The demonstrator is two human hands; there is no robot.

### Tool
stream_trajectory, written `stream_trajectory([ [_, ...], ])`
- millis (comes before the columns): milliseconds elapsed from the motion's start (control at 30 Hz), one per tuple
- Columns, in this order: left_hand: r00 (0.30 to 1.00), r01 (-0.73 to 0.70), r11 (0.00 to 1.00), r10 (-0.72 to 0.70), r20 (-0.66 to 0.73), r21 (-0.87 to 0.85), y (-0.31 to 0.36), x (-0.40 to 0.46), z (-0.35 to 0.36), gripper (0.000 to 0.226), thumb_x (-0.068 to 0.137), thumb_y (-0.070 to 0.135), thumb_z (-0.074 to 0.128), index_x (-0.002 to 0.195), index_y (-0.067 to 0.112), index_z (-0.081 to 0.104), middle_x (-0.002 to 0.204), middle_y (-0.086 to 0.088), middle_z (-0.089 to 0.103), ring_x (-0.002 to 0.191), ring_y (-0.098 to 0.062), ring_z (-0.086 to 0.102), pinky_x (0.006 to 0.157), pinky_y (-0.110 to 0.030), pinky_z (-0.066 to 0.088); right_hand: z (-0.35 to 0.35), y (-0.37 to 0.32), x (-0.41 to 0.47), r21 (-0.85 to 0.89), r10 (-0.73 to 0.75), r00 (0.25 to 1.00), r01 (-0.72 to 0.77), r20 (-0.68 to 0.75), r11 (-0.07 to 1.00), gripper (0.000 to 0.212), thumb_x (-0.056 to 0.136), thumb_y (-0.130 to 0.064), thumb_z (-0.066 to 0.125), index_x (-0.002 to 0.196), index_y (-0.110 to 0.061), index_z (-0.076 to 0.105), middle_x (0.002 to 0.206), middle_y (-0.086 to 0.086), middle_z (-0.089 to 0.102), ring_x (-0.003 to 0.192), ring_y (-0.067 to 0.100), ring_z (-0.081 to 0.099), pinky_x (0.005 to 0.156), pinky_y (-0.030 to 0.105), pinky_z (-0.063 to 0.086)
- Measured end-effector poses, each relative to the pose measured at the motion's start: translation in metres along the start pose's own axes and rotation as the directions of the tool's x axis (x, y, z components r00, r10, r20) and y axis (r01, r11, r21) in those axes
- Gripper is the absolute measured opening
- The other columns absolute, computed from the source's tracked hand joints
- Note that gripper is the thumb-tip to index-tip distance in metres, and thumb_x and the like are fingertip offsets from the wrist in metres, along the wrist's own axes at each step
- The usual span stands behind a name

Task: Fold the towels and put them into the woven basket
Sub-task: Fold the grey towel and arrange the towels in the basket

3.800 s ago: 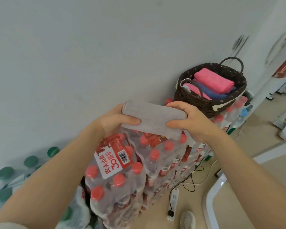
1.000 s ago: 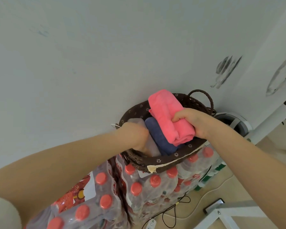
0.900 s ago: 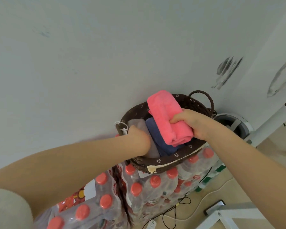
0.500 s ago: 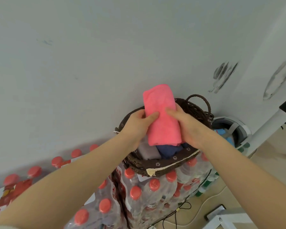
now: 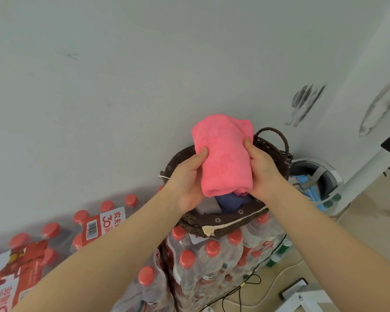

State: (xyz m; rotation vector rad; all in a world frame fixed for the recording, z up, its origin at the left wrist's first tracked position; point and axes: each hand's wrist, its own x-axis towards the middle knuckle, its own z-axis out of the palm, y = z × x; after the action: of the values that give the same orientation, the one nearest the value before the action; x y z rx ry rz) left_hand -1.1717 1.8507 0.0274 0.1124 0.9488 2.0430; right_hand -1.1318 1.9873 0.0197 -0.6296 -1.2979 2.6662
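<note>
While both hands are clamping a folded pink towel [image 5: 225, 156] above the woven basket [image 5: 223, 221], the left hand [image 5: 186, 176] is pinching its left edge, thumb lying on the front face, and the right hand [image 5: 262, 170] is gripping the right edge, thumb pressing near the upper corner. Each grip is closed on the pink towel, fingers wrapping behind it and hidden from the head camera. Towel is sitting roughly upright, rolled lower end hanging just over the basket opening, covering most of the inside. Under that end, a dark blue towel [image 5: 233, 202] is showing in the basket, and a grey towel [image 5: 208, 207] is lying just beside it on the left; a small bit of another pink fabric is peeking out near the right hand. Basket is dark brown with a flower-print liner, loop handle [image 5: 277, 136] standing at the far right side, liner edge fraying at the front rim. Basket is resting on top of shrink-wrapped packs of water bottles [image 5: 203, 262] with red caps; more packs [image 5: 32, 255] are sitting lower on the left against the white wall [image 5: 122, 86]. Black cable [image 5: 241, 289] is trailing on the floor below the stack. Round white bin-like object [image 5: 320, 176] is sitting to the right of the basket, contents unclear.
</note>
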Motion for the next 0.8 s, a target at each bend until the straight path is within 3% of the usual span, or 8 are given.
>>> stream_trajectory([
  [133, 1.0, -0.011, 1.0, 0.01, 0.009, 0.028, -0.005, 0.003, -0.003, 0.035, 0.095, 0.022, 0.042, 0.127, 0.009, 0.049, 0.108, -0.009, 0.062, 0.095, -0.021, 0.061, 0.076, -0.037, 0.056, 0.01, 0.006, -0.003, 0.018, 0.129, 0.991, -0.129, 0.034, 0.991, 0.026, 0.092, -0.03, 0.05, 0.105, -0.011, 0.062, 0.085, 0.009, 0.07, 0.075, 0.021, 0.068, 0.062, 0.032, 0.057],
  [233, 1.0, -0.023, 0.988, 0.021, 0.012, 0.155, -0.001, 0.002, -0.01, 0.03, 0.095, 0.02, 0.042, 0.123, 0.012, 0.052, 0.105, -0.006, 0.063, 0.095, -0.02, 0.061, 0.081, -0.038, 0.051, 0.012, 0.007, -0.005, -0.118, 0.058, 0.996, -0.049, 0.07, 0.992, 0.015, 0.092, -0.023, 0.051, 0.09, -0.015, 0.062, 0.066, 0.003, 0.071, 0.058, 0.015, 0.068, 0.051, 0.027, 0.056],
  [333, 0.995, -0.081, 0.953, 0.092, -0.026, 0.293, -0.003, 0.0, -0.013, 0.019, 0.095, 0.017, 0.045, 0.107, 0.016, 0.061, 0.096, 0.0, 0.067, 0.085, -0.011, 0.064, 0.073, -0.028, 0.052, 0.015, 0.009, -0.006, -0.243, -0.04, 0.994, 0.063, 0.097, 0.968, 0.015, 0.093, -0.02, 0.048, 0.088, -0.015, 0.062, 0.072, 0.001, 0.069, 0.063, 0.012, 0.067, 0.059, 0.026, 0.057],
  [433, 0.987, -0.14, 0.938, 0.159, -0.036, 0.317, -0.002, -0.001, -0.014, 0.019, 0.093, 0.008, 0.048, 0.1, 0.017, 0.062, 0.086, 0.006, 0.07, 0.076, -0.004, 0.067, 0.066, -0.021, 0.055, 0.014, 0.009, -0.002, -0.331, -0.108, 0.992, 0.121, 0.059, 0.936, 0.023, 0.095, -0.02, 0.046, 0.106, -0.004, 0.058, 0.085, 0.007, 0.066, 0.081, 0.019, 0.062, 0.075, 0.033, 0.054],
  [567, 0.976, -0.174, 0.951, 0.202, -0.085, 0.257, 0.001, 0.003, -0.012, 0.027, 0.087, -0.009, 0.049, 0.109, 0.007, 0.052, 0.1, -0.01, 0.062, 0.089, -0.02, 0.061, 0.086, -0.037, 0.051, 0.01, -0.001, -0.002, -0.385, -0.056, 0.993, 0.092, 0.105, 0.918, 0.051, 0.095, -0.045, 0.034, 0.115, -0.005, 0.059, 0.115, 0.015, 0.064, 0.107, 0.024, 0.06, 0.095, 0.041, 0.047],
  [633, 0.958, -0.188, 0.958, 0.227, -0.174, 0.215, 0.002, 0.004, -0.009, 0.038, 0.084, -0.009, 0.054, 0.118, 0.005, 0.044, 0.11, -0.014, 0.058, 0.088, -0.021, 0.062, 0.077, -0.036, 0.056, 0.007, -0.006, -0.008, -0.543, -0.101, 0.974, 0.197, 0.202, 0.816, 0.036, 0.093, -0.035, 0.047, 0.122, -0.014, 0.05, 0.111, 0.002, 0.065, 0.1, 0.01, 0.063, 0.088, 0.033, 0.048],
  [733, 0.939, -0.221, 0.964, 0.251, -0.236, 0.147, 0.006, 0.005, -0.006, 0.052, 0.083, -0.011, 0.055, 0.124, 0.014, 0.036, 0.117, -0.012, 0.054, 0.088, -0.022, 0.062, 0.062, -0.033, 0.059, 0.002, -0.003, -0.016, -0.766, -0.185, 0.942, 0.335, 0.279, 0.548, 0.071, 0.074, -0.011, 0.074, 0.13, -0.021, 0.031, 0.118, -0.003, 0.054, 0.105, 0.01, 0.057, 0.087, 0.03, 0.05],
  [800, 0.955, -0.164, 0.964, 0.208, -0.209, 0.211, 0.009, 0.003, -0.004, 0.052, 0.084, -0.009, 0.055, 0.128, 0.011, 0.037, 0.119, -0.013, 0.056, 0.087, -0.023, 0.063, 0.063, -0.033, 0.059, 0.003, -0.001, -0.02, -0.824, -0.241, 0.925, 0.374, 0.295, 0.426, 0.074, 0.07, -0.008, 0.076, 0.127, -0.018, 0.031, 0.121, 0.001, 0.05, 0.104, 0.015, 0.055, 0.086, 0.033, 0.05],
])
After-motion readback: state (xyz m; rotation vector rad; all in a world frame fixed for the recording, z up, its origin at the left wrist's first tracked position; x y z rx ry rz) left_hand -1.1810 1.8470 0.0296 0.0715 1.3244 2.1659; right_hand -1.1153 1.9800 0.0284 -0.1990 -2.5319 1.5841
